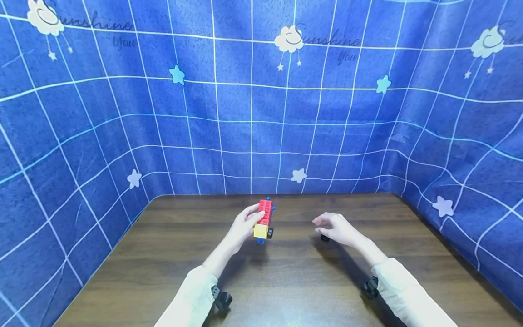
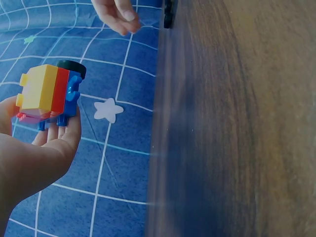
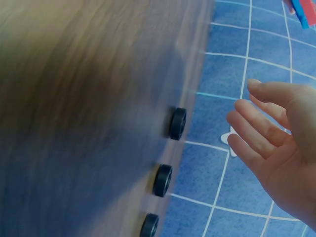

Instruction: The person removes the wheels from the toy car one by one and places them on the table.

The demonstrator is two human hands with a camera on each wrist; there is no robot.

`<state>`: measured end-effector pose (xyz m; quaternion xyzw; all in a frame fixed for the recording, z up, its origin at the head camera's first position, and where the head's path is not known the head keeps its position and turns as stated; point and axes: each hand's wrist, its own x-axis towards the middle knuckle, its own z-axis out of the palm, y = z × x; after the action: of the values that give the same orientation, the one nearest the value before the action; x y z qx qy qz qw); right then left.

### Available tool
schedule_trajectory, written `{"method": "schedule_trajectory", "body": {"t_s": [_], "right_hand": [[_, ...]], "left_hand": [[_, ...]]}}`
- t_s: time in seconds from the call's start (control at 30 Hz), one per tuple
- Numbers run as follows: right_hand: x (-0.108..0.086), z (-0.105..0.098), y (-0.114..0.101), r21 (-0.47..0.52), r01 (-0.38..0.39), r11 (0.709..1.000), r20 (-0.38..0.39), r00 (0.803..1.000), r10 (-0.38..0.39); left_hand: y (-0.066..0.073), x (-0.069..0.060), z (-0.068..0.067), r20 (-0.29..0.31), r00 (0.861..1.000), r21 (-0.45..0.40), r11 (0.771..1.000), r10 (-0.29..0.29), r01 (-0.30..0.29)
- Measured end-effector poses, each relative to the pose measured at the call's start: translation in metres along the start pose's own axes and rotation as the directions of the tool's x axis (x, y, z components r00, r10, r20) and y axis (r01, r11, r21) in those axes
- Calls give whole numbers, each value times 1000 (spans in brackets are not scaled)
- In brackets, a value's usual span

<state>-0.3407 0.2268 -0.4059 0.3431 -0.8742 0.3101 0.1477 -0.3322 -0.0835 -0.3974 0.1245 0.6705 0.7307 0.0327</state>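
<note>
A toy vehicle of red and yellow bricks on a blue base is held up above the table by the left hand, thumb on the red bricks. One black wheel shows on it in the left wrist view, beside the yellow brick. The right hand hovers to the right, fingers slightly bent and holding nothing. Below it, a black wheel is partly hidden in the head view. The right wrist view shows several loose wheels, one nearest the hand.
A brown wooden table lies under both hands. Blue curtain cloth with white lines and stars stands behind it and at both sides. Black wrist devices are on both forearms.
</note>
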Motion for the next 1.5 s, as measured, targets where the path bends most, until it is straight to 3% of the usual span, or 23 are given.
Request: {"method": "schedule_trajectory", "body": {"t_s": [0.5, 0.77, 1.17, 1.5], "right_hand": [[11, -6, -24, 4, 27, 1000, -18, 999, -27], [17, 0, -33, 23, 17, 1000, -23, 1000, -17], [25, 10, -50, 35, 67, 997, -39, 997, -66], [30, 17, -62, 70, 25, 997, -20, 1000, -24]], "left_hand": [[5, 1, 3, 10, 1000, 11, 1000, 19, -19], [6, 1, 2, 8, 1000, 11, 1000, 21, -21], [0, 1, 2, -5, 999, 11, 999, 32, -32], [5, -1, 6, -10, 999, 24, 999, 31, -31]]}}
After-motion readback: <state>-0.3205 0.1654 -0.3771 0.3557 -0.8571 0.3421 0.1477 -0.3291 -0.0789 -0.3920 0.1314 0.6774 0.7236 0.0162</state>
